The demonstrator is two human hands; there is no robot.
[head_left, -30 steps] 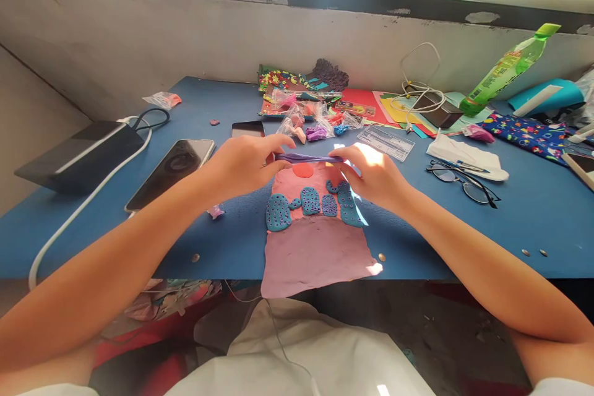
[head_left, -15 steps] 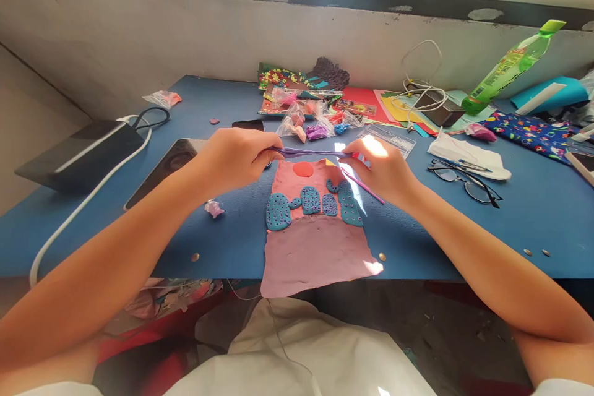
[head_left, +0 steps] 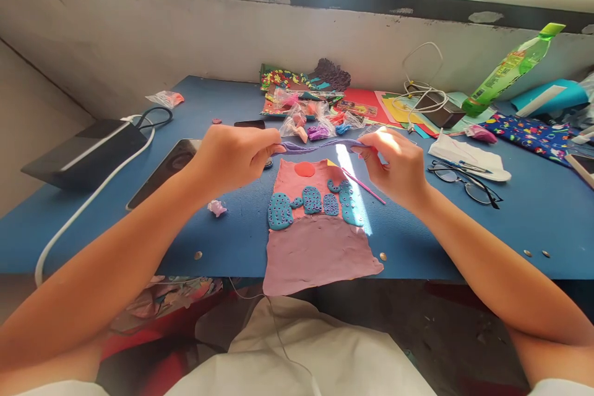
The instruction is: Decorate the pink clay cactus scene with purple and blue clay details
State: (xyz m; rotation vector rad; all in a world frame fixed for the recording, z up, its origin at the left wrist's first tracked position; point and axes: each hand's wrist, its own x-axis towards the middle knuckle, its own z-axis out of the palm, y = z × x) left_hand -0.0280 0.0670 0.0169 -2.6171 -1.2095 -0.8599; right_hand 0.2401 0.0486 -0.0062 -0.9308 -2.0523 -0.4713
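Observation:
A purple strip of modelling clay (head_left: 320, 146) stretches between my two hands above the table. My left hand (head_left: 244, 154) pinches one end of it, and my right hand (head_left: 392, 158) pinches the other. Below lies a clay picture (head_left: 320, 253), pink at the top and mauve at the bottom, its near edge over the table's front. It bears a red-orange disc (head_left: 304, 169) and several dotted blue-green cactus shapes (head_left: 312, 200). By its upper right corner rests a thin pink stick (head_left: 364, 186).
Bagged clay lumps (head_left: 318, 131) and coloured paper (head_left: 362, 99) lie at the back. To the right are eyeglasses (head_left: 466, 182), a tissue (head_left: 468, 154) and a leaning green bottle (head_left: 515, 68). A black box (head_left: 83, 151), a white cable (head_left: 93, 213) and a dark tablet (head_left: 160, 176) occupy the left.
My hands have moved apart, the right one shifting rightward. The purple clay strip between them has become longer and now sags and twists slightly.

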